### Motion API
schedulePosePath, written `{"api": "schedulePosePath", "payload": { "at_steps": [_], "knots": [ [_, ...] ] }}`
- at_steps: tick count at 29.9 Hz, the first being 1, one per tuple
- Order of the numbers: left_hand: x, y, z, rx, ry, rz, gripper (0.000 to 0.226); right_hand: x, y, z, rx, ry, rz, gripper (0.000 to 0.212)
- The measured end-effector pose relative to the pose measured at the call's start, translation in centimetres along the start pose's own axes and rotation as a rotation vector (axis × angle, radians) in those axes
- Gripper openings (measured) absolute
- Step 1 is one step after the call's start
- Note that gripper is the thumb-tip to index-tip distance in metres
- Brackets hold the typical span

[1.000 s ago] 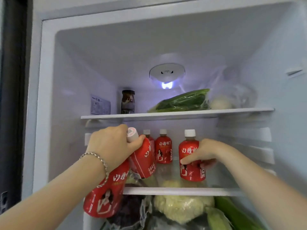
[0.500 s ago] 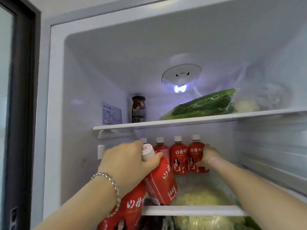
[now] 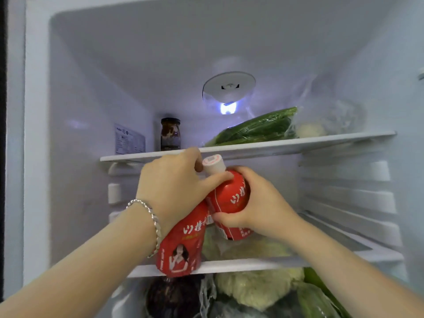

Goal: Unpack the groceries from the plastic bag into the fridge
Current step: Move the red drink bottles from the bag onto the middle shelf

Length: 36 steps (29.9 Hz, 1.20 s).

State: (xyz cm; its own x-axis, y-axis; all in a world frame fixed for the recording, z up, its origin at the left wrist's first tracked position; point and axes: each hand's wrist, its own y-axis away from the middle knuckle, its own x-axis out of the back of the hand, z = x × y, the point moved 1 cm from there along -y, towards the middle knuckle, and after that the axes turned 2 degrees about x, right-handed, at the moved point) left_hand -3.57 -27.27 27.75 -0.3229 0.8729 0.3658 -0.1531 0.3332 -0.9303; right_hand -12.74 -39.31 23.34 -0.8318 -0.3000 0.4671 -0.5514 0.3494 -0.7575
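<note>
Grabbing, left hand (image 3: 171,187): was curled round the neck of the capped red bottle (image 3: 231,198), and the lower red bottle (image 3: 180,244) hung from under its palm.
Right hand (image 3: 259,203): had the capped one's body wrapped from the right.
Bottles' spot: both sat up front in the fridge (image 3: 39,157), touching, over the near edge of the middle shelf (image 3: 252,263).
Top shelf (image 3: 298,142): dark jar (image 3: 170,134) far left, bagged greens (image 3: 257,129) right.
Below: cauliflower (image 3: 257,288).
</note>
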Motion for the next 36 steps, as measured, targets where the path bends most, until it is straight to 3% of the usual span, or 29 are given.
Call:
{"api": "schedulePosePath", "payload": {
  "at_steps": [5, 8, 11, 15, 18, 21, 26, 31, 36],
  "knots": [
    [-3.4, 0.3, -1.2, -0.023, 0.089, 0.236, 0.044, 1.0, 0.9, 3.9, -0.219, 0.138, 0.134, 0.079],
    [-4.7, -0.6, -2.0, 0.153, 0.016, 0.03, 0.039, 1.8, -0.3, 7.0, -0.326, 0.238, 0.2, 0.081],
    [-5.5, -1.4, -2.5, 0.198, -0.081, -0.142, 0.04, 2.6, -2.3, 10.3, -0.497, 0.291, 0.185, 0.083],
    [-6.4, -0.1, -1.9, 0.109, -0.092, -0.23, 0.044, 3.4, -4.3, 14.4, -0.682, 0.314, 0.109, 0.085],
    [-6.8, 2.3, -1.8, 0.074, -0.092, -0.341, 0.069, 3.0, -5.5, 16.2, -0.719, 0.492, 0.034, 0.096],
    [-7.1, 2.7, -2.2, 0.068, -0.174, -0.394, 0.069, 1.9, -6.5, 16.5, -0.735, 0.547, -0.008, 0.1],
    [-7.5, 2.2, -3.3, 0.089, -0.364, -0.53, 0.064, 1.4, -6.6, 16.6, -0.713, 0.532, -0.037, 0.073],
    [-8.7, 1.4, -6.5, 0.224, -0.305, -0.635, 0.054, 1.4, -5.4, 15.3, -0.713, 0.565, -0.104, 0.041],
    [-10.3, 1.1, -8.9, 0.26, -0.373, -0.713, 0.069, -0.8, -4.3, 11.3, -0.56, 0.442, -0.135, 0.026]
  ]
}}
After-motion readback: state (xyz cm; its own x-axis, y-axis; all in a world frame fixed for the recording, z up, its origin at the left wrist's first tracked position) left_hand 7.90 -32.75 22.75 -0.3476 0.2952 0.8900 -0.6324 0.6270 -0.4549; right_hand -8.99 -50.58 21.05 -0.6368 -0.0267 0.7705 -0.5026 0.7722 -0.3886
